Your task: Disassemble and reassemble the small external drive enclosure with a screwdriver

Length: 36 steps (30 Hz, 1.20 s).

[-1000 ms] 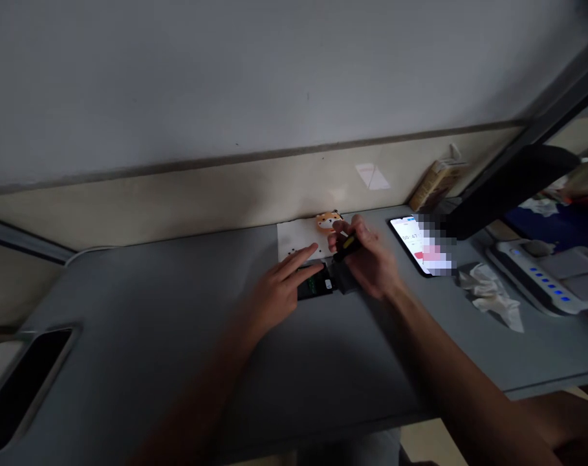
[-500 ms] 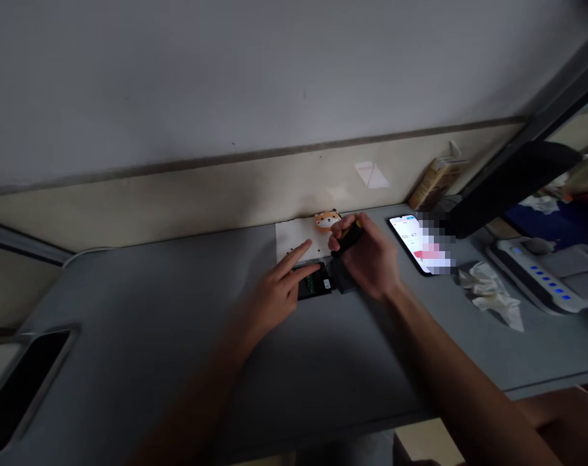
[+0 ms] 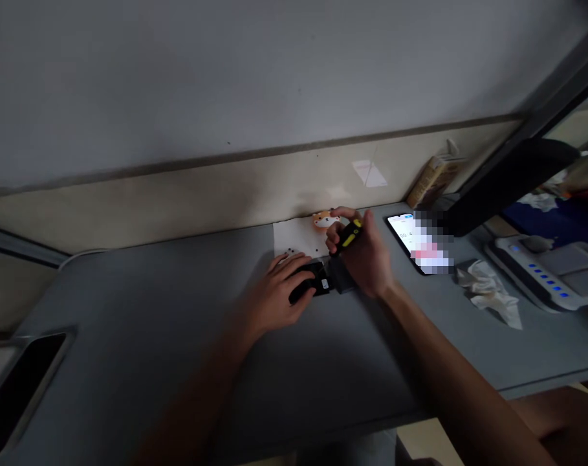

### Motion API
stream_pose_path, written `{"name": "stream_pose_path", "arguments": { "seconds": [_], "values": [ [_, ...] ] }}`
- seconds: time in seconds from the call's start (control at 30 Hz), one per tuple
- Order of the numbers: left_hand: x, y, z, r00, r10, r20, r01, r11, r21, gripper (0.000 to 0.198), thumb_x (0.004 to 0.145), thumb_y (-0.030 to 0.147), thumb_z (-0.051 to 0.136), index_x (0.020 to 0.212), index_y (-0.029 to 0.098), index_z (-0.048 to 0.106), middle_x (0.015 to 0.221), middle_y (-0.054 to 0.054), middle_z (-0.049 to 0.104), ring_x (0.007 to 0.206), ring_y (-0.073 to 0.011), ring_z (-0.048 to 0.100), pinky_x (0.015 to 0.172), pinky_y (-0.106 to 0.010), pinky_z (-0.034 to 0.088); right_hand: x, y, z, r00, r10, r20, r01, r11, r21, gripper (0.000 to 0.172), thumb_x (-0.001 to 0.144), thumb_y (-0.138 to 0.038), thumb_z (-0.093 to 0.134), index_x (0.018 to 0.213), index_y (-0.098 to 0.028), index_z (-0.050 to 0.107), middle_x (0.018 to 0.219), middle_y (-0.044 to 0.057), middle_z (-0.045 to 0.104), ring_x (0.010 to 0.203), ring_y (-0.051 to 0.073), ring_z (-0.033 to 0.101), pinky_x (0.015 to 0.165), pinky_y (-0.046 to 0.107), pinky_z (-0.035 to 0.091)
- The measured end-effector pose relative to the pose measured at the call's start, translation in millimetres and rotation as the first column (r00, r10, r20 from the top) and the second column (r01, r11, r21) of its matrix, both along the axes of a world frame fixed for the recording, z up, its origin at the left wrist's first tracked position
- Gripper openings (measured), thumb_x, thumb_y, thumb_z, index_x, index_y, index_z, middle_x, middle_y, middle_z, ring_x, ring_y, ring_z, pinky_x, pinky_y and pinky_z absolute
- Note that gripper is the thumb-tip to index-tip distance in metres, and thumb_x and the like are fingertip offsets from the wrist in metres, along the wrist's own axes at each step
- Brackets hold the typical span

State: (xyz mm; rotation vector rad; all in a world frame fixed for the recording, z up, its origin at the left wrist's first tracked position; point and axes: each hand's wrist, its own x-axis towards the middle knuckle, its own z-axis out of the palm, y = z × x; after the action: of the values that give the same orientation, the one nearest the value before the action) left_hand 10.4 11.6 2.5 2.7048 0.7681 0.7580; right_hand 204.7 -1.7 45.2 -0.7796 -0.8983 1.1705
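Above the grey desk [image 3: 129, 310], right-hand fingers [image 3: 337, 236] are gripping a black-and-yellow screwdriver handle [image 3: 350, 237]; left-hand fingers [image 3: 294, 275] are curling around a flat black device [image 3: 307, 283].

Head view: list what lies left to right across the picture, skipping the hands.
White paper sheet → smartphone → crumpled tissue → grey device with blue lights

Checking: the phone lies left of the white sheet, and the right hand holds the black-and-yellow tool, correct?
No: the phone lies right of the white sheet, as the head view shows; the right hand does hold the black-and-yellow tool.
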Motion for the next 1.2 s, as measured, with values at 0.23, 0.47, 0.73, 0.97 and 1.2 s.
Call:
{"name": "stream_pose_path", "arguments": {
  "seconds": [0.23,0.47,0.73,0.97,1.2],
  "values": [
    [-1,1,3.7,1.0,0.0,0.01,-0.001,0.999,0.036,0.021,0.098,0.023,0.055,0.108,0.02,0.073,0.133,-0.012,0.067,0.124,-0.0278,0.063,0.114,-0.054,0.046,0,-3,-3.3,0.998,-0.046,0.053,0.047,0.999,-0.013,0.052,0.078,-0.071,0.073,0.073,-0.024,0.05,0.068,-0.004,0.052,0.062,0.013,0.053,0.064,0.03,0.045],
    [-1,1,4.6,1.0,0.002,-0.007,-0.002,0.998,0.063,0.021,0.098,0.021,0.055,0.108,0.02,0.073,0.13,-0.011,0.068,0.118,-0.0264,0.064,0.109,-0.05,0.049,7,-6,-4.9,0.784,-0.298,0.544,0.266,0.954,0.14,0.04,0.09,-0.063,0.063,0.087,-0.024,0.063,0.075,0.0,0.059,0.069,0.016,0.05,0.067,0.032,0.039],
    [-4,3,3.4,0.999,0.026,0.037,-0.028,0.999,0.035,0.027,0.103,0.021,0.047,0.107,0.02,0.073,0.13,-0.01,0.069,0.117,-0.0252,0.065,0.101,-0.046,0.053,20,1,-7.6,0.533,-0.547,0.645,0.561,0.8,0.214,0.039,0.096,-0.059,0.053,0.088,-0.022,0.059,0.07,0.0,0.062,0.065,0.016,0.053,0.063,0.03,0.039],
    [-7,10,-5.1,0.964,0.195,0.179,-0.197,0.98,-0.007,0.032,0.107,0.023,0.04,0.105,0.021,0.072,0.118,-0.008,0.072,0.111,-0.0226,0.068,0.097,-0.041,0.053,15,0,-10.1,0.52,-0.494,0.696,0.549,0.818,0.171,0.037,0.096,-0.058,0.053,0.087,-0.023,0.06,0.069,0.0,0.065,0.059,0.015,0.053,0.06,0.03,0.039],
    [-5,12,-9.4,0.925,0.274,0.264,-0.28,0.96,-0.015,0.018,0.102,0.028,0.055,0.106,0.022,0.071,0.11,-0.007,0.073,0.104,-0.0226,0.07,0.092,-0.041,0.054,7,1,-8.5,0.697,-0.488,0.525,0.477,0.863,0.169,0.04,0.095,-0.06,0.053,0.083,-0.023,0.059,0.075,0.001,0.067,0.069,0.016,0.06,0.066,0.03,0.049]
  ]
}}
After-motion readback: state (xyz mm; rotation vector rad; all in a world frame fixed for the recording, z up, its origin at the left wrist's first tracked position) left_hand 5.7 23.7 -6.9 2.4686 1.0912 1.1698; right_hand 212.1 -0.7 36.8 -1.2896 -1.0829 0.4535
